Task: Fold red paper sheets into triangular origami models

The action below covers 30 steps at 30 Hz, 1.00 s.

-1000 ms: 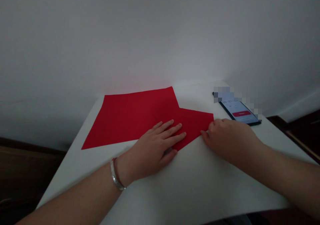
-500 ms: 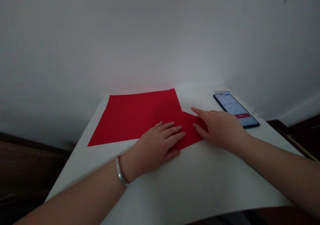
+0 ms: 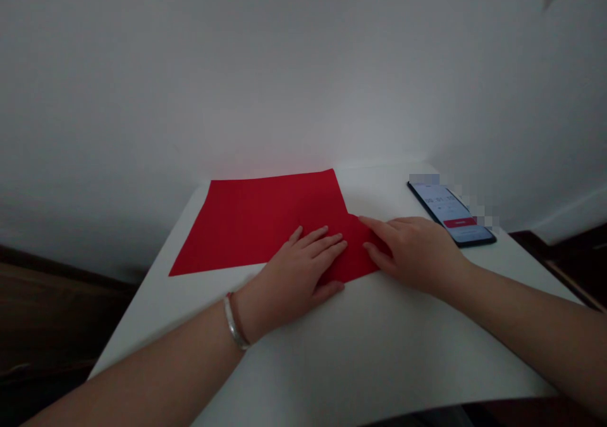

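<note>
Left hand (image 3: 296,272) lies flat, fingers spread, pinning the red paper (image 3: 251,221), which stretches beyond it on the white table (image 3: 379,345). Just beside it, my right hand (image 3: 412,253), fingers extended and empty, presses the folded flap (image 3: 353,250). I judge that firm, even pressure along the crease suits best.

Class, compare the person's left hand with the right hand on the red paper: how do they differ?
The left hand lies flat, palm down, fingers pointing forward; the right hand points its fingers leftward. The left wrist wears a silver metal bangle; the right wrist is bare. Both hands rest on the folded red paper sheet on the white table.
</note>
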Each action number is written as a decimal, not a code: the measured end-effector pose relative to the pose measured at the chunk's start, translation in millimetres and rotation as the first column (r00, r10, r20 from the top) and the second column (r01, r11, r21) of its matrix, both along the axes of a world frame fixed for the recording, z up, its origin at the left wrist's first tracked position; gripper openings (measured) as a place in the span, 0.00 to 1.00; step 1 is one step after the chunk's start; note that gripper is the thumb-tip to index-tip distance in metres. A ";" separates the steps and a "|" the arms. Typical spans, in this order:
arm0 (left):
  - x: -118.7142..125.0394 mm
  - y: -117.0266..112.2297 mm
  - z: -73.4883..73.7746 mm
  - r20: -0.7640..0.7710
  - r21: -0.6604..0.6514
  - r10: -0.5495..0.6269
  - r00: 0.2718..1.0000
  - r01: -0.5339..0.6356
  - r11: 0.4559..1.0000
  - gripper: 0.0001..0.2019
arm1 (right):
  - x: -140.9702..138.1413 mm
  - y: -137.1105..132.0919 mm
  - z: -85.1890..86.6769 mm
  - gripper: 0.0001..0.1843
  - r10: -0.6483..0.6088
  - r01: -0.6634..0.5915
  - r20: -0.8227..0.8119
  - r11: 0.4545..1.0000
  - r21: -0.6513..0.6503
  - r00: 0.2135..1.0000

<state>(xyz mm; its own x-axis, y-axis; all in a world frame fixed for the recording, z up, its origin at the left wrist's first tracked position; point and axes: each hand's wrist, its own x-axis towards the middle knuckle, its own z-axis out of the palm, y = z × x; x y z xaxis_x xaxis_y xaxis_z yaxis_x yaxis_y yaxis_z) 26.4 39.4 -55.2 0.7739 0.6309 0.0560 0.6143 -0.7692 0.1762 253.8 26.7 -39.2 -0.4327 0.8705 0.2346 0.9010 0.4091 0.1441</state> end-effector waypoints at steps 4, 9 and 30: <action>1.3 0.0 1.2 0.011 -0.017 -0.024 1.000 0.025 1.000 0.31 | 1.0 0.6 -1.1 0.26 0.020 -0.020 -0.004 1.000 0.005 1.000; 1.5 -0.2 0.6 0.034 -0.021 -0.024 0.999 0.025 0.999 0.34 | 2.1 0.4 -1.9 0.26 0.030 -0.031 -0.016 0.999 -0.012 0.999; -1.6 -11.5 4.5 0.055 0.180 -0.090 0.994 0.079 0.981 0.18 | 9.8 11.7 -13.6 0.28 -0.233 -0.080 -0.704 0.921 -0.381 0.671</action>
